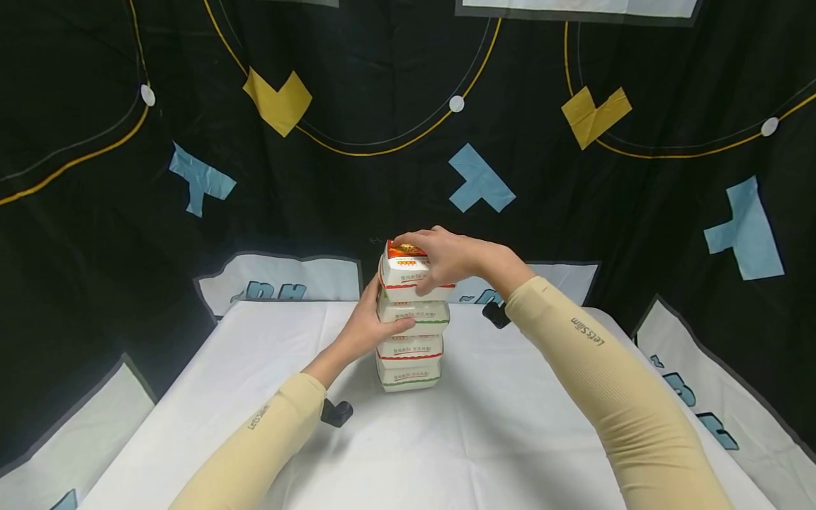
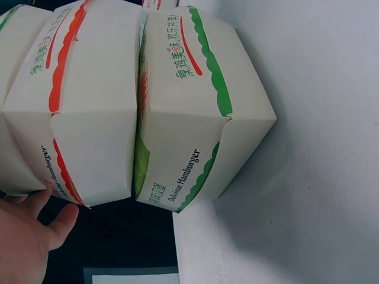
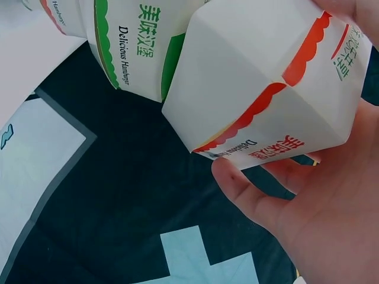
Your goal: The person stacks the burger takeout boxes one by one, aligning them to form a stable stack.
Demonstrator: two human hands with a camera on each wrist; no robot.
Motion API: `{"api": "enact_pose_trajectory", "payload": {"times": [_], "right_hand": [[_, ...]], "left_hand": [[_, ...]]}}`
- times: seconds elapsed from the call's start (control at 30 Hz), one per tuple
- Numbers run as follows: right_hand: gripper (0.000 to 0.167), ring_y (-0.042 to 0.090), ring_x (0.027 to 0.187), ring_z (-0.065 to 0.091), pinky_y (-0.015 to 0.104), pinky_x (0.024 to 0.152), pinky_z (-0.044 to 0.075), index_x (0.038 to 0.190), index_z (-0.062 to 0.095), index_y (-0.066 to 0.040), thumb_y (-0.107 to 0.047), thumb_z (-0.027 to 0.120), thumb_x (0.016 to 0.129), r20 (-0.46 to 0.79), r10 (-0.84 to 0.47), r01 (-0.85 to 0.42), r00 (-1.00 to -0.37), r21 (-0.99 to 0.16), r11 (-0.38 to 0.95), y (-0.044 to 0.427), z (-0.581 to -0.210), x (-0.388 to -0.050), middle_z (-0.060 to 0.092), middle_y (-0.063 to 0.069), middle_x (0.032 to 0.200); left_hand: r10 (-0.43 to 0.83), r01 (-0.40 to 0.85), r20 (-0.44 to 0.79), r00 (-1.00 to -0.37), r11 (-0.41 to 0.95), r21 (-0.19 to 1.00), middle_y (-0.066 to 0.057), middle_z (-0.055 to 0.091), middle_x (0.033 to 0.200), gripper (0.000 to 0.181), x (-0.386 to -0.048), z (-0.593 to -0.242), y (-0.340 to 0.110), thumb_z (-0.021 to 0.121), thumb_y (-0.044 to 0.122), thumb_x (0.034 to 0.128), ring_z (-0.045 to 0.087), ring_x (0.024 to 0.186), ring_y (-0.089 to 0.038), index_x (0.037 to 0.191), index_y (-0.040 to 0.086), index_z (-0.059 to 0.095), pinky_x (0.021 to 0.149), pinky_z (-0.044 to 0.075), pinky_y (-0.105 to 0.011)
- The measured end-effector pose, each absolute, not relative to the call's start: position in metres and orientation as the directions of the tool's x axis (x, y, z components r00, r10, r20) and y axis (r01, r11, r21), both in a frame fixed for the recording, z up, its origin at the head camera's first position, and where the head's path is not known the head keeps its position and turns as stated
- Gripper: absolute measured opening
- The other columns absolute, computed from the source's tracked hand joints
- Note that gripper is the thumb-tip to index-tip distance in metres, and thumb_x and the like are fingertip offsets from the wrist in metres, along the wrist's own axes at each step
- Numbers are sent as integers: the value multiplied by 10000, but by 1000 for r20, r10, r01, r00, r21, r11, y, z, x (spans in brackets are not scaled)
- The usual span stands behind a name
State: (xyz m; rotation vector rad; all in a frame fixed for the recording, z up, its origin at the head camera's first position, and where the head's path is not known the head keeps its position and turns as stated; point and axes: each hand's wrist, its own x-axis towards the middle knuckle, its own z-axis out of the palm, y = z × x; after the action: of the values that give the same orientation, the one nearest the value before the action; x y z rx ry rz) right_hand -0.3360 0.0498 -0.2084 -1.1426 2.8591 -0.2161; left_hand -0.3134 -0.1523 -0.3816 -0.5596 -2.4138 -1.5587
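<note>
Several white cardboard hamburger boxes stand in one upright, slightly uneven stack in the head view. The top box (image 1: 404, 275) has a red wavy stripe and is tilted in the right wrist view. Below it come a green-striped box (image 1: 432, 315), a red-striped box (image 1: 411, 347) and, at the base, another green-striped box (image 1: 411, 377). My right hand (image 1: 455, 256) grips the top box from above and the right, thumb on its front. My left hand (image 1: 368, 324) holds the stack's left side, its thumb across the front of the second box; its other fingers are partly hidden.
The stack stands on a table with a white cloth (image 1: 510, 425). Behind hangs a black curtain (image 1: 357, 205) with blue and gold tape pieces and yellow cords. A black wrist mount (image 1: 336, 413) sits by the left forearm, another (image 1: 496, 314) by the right.
</note>
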Motion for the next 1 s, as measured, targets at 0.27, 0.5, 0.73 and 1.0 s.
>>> {"api": "enact_pose_trajectory", "payload": {"times": [0.27,0.5,0.73,1.0], "right_hand": [[870,207,1311,307,398,934,515,1553,335,-361,-363,782,806,-4,-696,-689,-718,-139,711,50,-211,-336,382,-55,1553],[859,213,1313,319,402,944,512,1550,341,-383,-372,787,816,0,-698,-690,-716,-143,709,49,-214,-336,355,-50,1584],[855,221,1330,314,423,961,510,1552,338,-390,-389,784,822,2,-691,-684,-723,-140,716,50,-214,-335,334,-33,1604],[851,222,1339,310,425,961,511,1554,344,-382,-404,783,825,-6,-695,-689,-719,-134,713,50,-214,-334,333,-27,1607]], "left_hand": [[208,427,375,-903,353,833,54,432,1463,1021,-312,-383,-152,827,437,820,550,1278,-183,1559,433,123,1061,468,-520],[221,401,342,-913,339,851,-5,371,1536,1073,-310,-380,-152,820,358,847,500,1354,-233,1594,380,50,1100,430,-541],[230,417,357,-906,324,849,2,393,1523,1057,-308,-376,-151,819,320,852,510,1344,-227,1588,386,63,1098,432,-537],[170,427,393,-904,296,854,24,217,1647,1066,-307,-371,-151,772,378,875,261,1492,-227,1600,372,-9,1193,232,-620]]}}
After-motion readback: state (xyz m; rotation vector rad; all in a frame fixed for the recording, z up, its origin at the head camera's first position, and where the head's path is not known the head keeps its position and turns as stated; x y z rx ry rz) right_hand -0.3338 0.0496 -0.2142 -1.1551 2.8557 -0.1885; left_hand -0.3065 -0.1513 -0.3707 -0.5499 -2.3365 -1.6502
